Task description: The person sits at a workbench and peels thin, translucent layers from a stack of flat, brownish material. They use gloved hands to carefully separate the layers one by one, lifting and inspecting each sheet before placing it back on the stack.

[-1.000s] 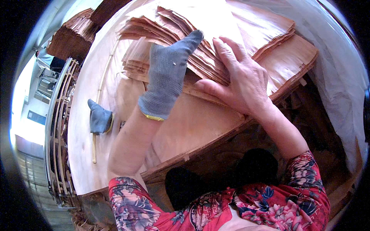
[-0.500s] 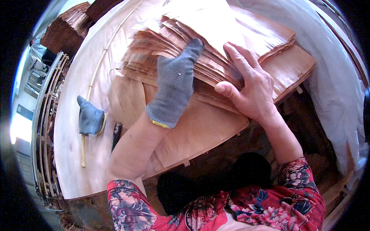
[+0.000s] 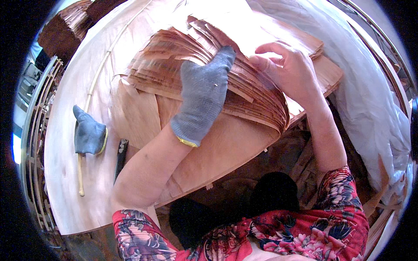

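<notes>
My gloved left hand (image 3: pixel 204 85) looks clamped on the veneer sheaf (image 3: pixel 252 85), thumb laid over the fanned sheets and the fingers lost beneath them. My bare right hand (image 3: pixel 295 71), set apart from it toward two o'clock, curls thumb and forefinger at the far edges; whether a sheet is pinched there, I can't tell. The veneer sheaf lies just above the middle, spreading from ten o'clock round to four, where its sheets bow down in a curve.

Each leaf should be light and springy, though the bundle together will weigh more. Dry, ragged edges would split easily (and snag bare skin), so I'd hold it flat across the thick middle, not by one corner.

Beneath it, the large veneer sheet (image 3: pixel 217 143) ends in a long edge from six to four o'clock, with a dark drop beyond. More stacked veneer (image 3: pixel 328 74) sits at two, crinkled plastic sheeting (image 3: pixel 370 100) at three. Leftward there is more room to swing, short of the loose grey glove (image 3: pixel 90 134) at nine and the thin cane (image 3: pixel 108 53) at ten.
</notes>
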A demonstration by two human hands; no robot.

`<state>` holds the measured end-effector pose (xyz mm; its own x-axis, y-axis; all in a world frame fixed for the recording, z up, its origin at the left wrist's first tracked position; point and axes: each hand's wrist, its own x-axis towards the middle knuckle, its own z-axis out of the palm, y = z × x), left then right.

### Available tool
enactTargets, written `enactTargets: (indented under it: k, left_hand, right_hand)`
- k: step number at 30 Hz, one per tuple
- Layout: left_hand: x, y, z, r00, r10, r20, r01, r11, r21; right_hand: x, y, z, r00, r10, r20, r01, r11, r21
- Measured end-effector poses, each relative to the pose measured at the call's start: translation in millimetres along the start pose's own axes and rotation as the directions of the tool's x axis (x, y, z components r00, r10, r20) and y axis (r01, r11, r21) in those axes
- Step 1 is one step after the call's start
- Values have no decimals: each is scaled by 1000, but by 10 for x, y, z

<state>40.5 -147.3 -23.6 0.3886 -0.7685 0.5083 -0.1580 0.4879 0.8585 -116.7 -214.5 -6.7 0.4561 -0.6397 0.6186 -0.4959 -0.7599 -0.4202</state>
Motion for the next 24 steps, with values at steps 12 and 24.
enactTargets:
  k: [12, 24]
  left_hand:
    - [35, -161, -30, 988, 152, 8, -152, 986, 62]
    - [16, -29, -59, 948, 299, 112, -319, 906, 278]
  right_hand:
    - [88, -95, -66, 984, 97, 147, -94, 995, -27]
    - [-31, -145, 66, 980, -195, -52, 163, 917, -363]
